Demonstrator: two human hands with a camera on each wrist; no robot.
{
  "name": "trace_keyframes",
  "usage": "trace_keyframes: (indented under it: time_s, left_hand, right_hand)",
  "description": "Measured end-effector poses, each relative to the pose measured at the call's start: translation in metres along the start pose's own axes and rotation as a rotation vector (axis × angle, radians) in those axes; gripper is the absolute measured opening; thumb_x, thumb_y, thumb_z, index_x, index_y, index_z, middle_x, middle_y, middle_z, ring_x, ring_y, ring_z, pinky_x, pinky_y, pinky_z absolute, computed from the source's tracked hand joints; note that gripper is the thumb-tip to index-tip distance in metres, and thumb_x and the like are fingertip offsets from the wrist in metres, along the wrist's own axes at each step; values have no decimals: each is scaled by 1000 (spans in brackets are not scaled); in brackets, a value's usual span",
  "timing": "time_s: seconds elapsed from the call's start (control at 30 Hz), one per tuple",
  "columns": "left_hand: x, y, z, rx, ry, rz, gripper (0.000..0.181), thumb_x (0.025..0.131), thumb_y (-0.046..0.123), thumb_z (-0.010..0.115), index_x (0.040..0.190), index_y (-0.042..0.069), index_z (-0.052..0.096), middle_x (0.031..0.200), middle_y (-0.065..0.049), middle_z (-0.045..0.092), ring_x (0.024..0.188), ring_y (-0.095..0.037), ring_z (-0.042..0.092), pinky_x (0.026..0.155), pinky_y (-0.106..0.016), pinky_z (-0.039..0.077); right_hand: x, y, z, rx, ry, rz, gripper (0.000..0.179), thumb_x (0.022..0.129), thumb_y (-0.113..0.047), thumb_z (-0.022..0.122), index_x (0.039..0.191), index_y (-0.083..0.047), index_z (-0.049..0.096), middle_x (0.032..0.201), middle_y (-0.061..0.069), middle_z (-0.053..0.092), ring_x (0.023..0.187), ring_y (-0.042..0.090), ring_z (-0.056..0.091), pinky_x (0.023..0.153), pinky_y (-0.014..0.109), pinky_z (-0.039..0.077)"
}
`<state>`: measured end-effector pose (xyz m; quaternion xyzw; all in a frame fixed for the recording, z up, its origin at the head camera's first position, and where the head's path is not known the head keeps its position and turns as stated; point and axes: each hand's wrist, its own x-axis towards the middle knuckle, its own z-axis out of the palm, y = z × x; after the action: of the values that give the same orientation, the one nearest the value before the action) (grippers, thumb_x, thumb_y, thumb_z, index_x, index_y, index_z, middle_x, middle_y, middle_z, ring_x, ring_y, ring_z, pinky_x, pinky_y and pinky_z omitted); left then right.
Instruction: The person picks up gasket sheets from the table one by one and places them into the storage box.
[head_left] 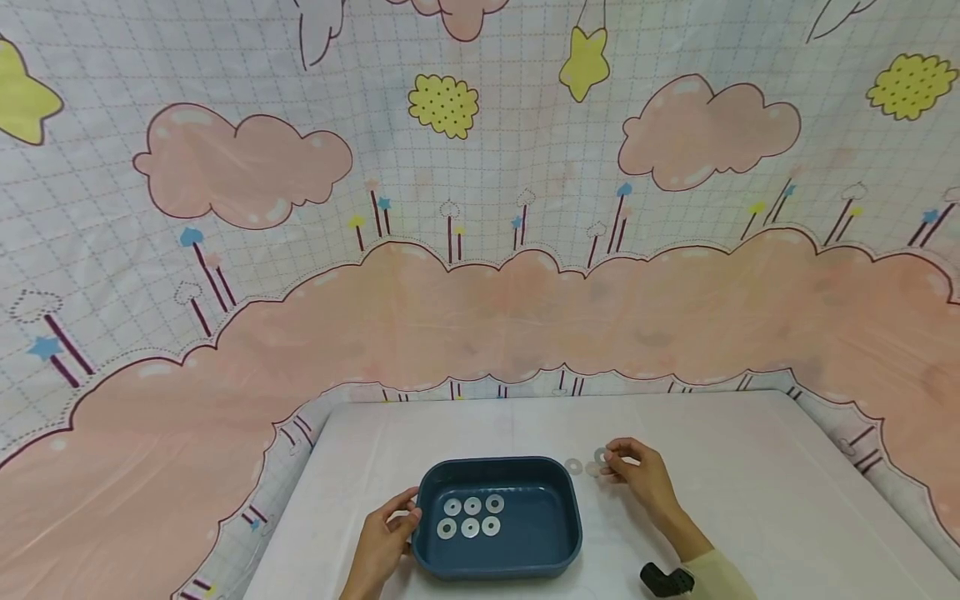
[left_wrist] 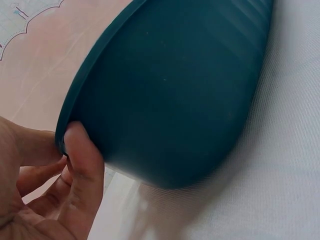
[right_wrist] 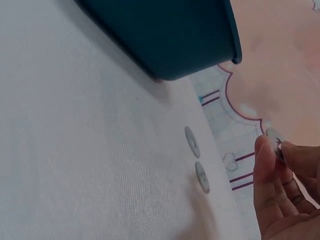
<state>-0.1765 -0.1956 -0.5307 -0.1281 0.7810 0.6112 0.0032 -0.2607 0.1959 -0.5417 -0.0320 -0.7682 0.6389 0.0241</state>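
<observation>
A dark blue rectangular tray [head_left: 536,525] stands on the white table. Several flat metal washers [head_left: 472,506] lie inside it in two rows, toward its left side. My left hand [head_left: 381,533] grips the tray's left rim between thumb and fingers, as the left wrist view also shows. Beyond the tray's right side, my right hand [head_left: 641,475] pinches one washer [right_wrist: 274,142] between thumb and fingertips, raised above the table. Two more washers lie on the table near that hand: one washer [right_wrist: 192,142] and another washer [right_wrist: 202,177] beside it.
The white tabletop [head_left: 750,483] extends around the tray. Behind it hangs a curtain [head_left: 480,325] printed with clouds and stars. A black wrist device [head_left: 666,579] sits at the right sleeve.
</observation>
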Motion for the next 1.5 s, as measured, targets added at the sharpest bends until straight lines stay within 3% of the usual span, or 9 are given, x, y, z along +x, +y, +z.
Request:
trace_keyframes:
  time_s: [0.43, 0.87, 1.13, 1.5]
  left_hand:
    - [2, 0, 0, 21, 5, -12, 43, 94, 6, 61, 137, 2, 55, 108, -9, 53, 78, -13, 58, 53, -30, 51]
    - [2, -2, 0, 14, 1, -14, 43, 94, 6, 61, 137, 3, 55, 109, -9, 52, 79, -14, 58, 54, -30, 52]
    - [1, 0, -1, 14, 3, -6, 43, 94, 6, 61, 137, 3, 56, 110, -9, 53, 78, -13, 58, 53, -29, 51]
    - [0, 0, 0, 23, 7, -14, 43, 94, 5, 61, 136, 3, 56, 108, -9, 52, 79, -14, 58, 53, -29, 51]
  right_hand:
    - [-19, -15, 6, 113, -52, 22, 26, 92, -1, 63, 116, 9, 62, 101, 15, 65, 75, 14, 71, 72, 25, 59]
    - [-42, -42, 13, 151, -145, -6, 32, 92, -4, 65, 120, 10, 62, 103, 20, 66, 76, 15, 71, 74, 26, 59]
    - [-44, -47, 24, 182, -239, -55, 36, 91, -5, 66, 121, 13, 57, 98, 13, 62, 79, 17, 73, 74, 28, 60]
    - [-47, -55, 47, 168, -314, -40, 34, 90, -8, 68, 120, 9, 62, 99, 12, 64, 81, 19, 74, 74, 27, 60]
